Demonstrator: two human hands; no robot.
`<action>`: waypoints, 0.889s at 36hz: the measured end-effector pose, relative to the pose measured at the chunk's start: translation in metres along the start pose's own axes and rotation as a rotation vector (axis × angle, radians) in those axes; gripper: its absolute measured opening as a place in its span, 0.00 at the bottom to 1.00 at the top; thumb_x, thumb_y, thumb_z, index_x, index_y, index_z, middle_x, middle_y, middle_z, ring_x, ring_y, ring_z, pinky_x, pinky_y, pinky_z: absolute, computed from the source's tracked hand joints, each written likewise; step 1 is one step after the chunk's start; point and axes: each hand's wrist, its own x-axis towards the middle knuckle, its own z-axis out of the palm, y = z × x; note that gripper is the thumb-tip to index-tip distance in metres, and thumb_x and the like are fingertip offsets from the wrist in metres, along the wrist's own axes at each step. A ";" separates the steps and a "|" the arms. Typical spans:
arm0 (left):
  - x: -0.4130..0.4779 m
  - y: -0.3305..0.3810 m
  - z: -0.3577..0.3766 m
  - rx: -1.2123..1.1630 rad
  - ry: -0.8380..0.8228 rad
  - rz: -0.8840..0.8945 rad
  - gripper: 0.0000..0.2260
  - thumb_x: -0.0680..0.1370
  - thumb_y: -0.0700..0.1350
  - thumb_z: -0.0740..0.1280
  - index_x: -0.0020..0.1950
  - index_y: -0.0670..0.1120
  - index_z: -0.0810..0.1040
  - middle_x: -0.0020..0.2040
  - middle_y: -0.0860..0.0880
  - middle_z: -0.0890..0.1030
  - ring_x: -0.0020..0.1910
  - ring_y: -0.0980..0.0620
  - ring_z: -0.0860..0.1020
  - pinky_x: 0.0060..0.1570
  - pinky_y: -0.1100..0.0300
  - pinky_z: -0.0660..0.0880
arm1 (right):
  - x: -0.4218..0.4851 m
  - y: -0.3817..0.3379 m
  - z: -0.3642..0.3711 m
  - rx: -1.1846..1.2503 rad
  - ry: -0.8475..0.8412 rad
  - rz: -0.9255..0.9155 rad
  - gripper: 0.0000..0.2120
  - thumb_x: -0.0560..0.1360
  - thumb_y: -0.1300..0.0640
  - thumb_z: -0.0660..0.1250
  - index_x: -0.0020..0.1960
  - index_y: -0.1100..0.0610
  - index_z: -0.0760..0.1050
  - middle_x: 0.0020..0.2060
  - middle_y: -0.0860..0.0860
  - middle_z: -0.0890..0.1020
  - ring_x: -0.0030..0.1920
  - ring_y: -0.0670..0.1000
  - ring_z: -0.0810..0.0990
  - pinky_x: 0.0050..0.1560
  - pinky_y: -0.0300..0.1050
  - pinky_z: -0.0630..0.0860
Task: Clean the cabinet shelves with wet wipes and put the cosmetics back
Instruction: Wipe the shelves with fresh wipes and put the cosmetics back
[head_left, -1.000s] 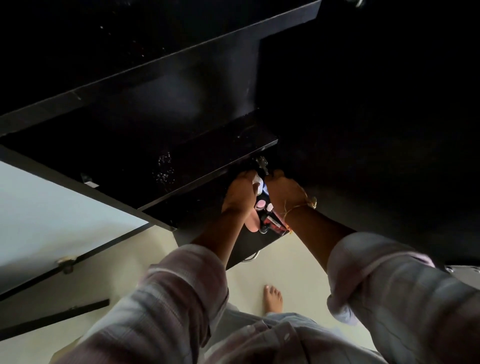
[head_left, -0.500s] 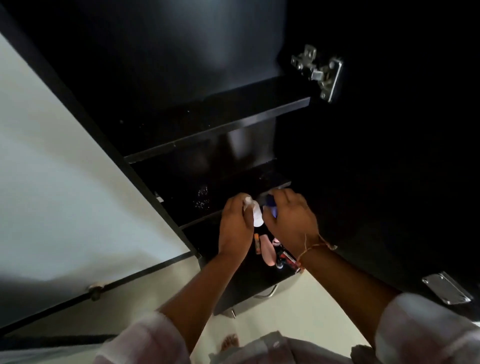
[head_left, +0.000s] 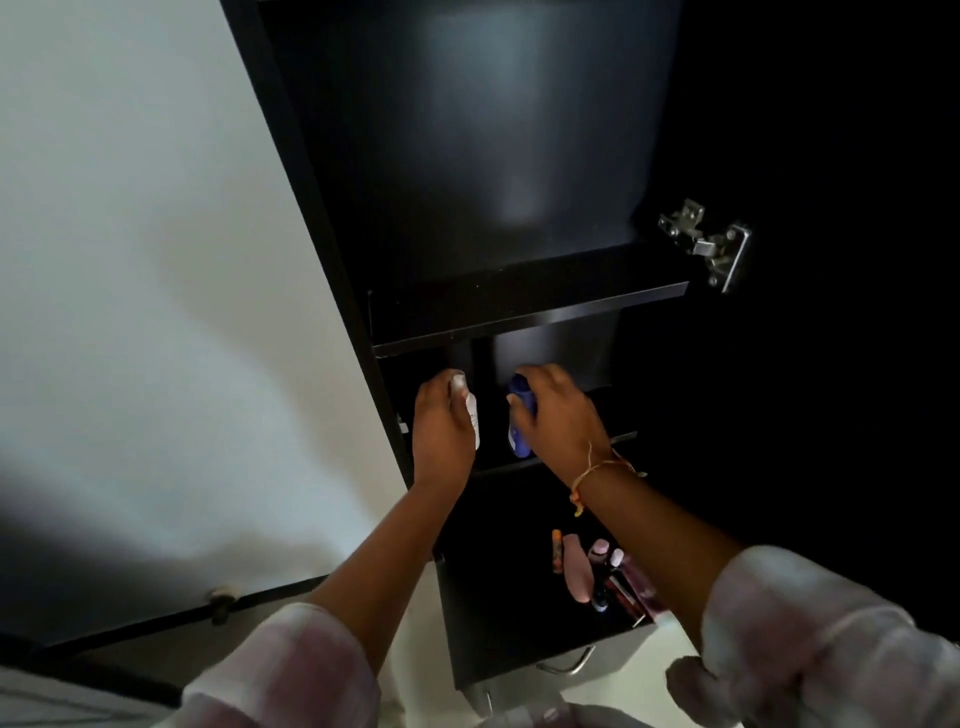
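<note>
Cosmetics (head_left: 602, 566) lay bunched at the right end of the open drawer (head_left: 519, 667), hard against its right edge, with a pink tube (head_left: 576, 571) and a thin orange stick (head_left: 557, 551) on the left of the bunch. A wide stretch of dark drawer floor showed to their left.

Up above, both hands were inside the black cabinet (head_left: 311, 208), in the bay under the upper shelf (head_left: 519, 312). The left hand (head_left: 441, 434) had its fingers curled round a white bottle (head_left: 471, 421), held upright near the cabinet's left side panel. The right hand (head_left: 563, 421) gripped a blue bottle (head_left: 520, 423) from above, thumb on its near face and fingers wrapped over the top, with a thread bracelet (head_left: 597, 470) on the wrist.

The two bottles stood just beside each other with a narrow dark gap between them. Their bases sat near the front edge of the lower shelf (head_left: 621, 439); whether they touched the board could not be told. To the right of the blue bottle the bay ran on, dark and open, toward the right side of the cabinet, where a metal hinge (head_left: 711, 249) sat just above the right corner of the upper shelf. That shelf's front edge hung a little above the knuckles. On the left, a pale wall (head_left: 130, 260) ran along the cabinet's outer edge.
</note>
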 end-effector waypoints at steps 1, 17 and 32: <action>0.003 0.000 0.001 0.005 -0.002 -0.005 0.14 0.83 0.51 0.56 0.64 0.48 0.74 0.62 0.48 0.75 0.59 0.50 0.75 0.55 0.62 0.70 | 0.004 0.001 0.002 -0.005 -0.018 0.004 0.18 0.77 0.53 0.66 0.65 0.58 0.73 0.61 0.56 0.76 0.57 0.57 0.78 0.54 0.52 0.78; 0.024 -0.015 0.004 0.081 -0.099 -0.063 0.15 0.83 0.50 0.55 0.65 0.46 0.72 0.61 0.44 0.76 0.61 0.46 0.76 0.61 0.54 0.72 | 0.032 0.015 0.017 0.056 -0.077 0.048 0.19 0.77 0.54 0.67 0.67 0.56 0.72 0.62 0.54 0.76 0.61 0.54 0.76 0.60 0.43 0.73; 0.011 -0.016 0.013 -0.037 -0.046 -0.143 0.23 0.78 0.55 0.64 0.69 0.48 0.66 0.64 0.47 0.74 0.63 0.47 0.75 0.61 0.47 0.76 | 0.027 0.021 0.025 0.101 -0.124 0.100 0.29 0.75 0.54 0.70 0.72 0.54 0.63 0.67 0.54 0.73 0.65 0.54 0.74 0.63 0.45 0.73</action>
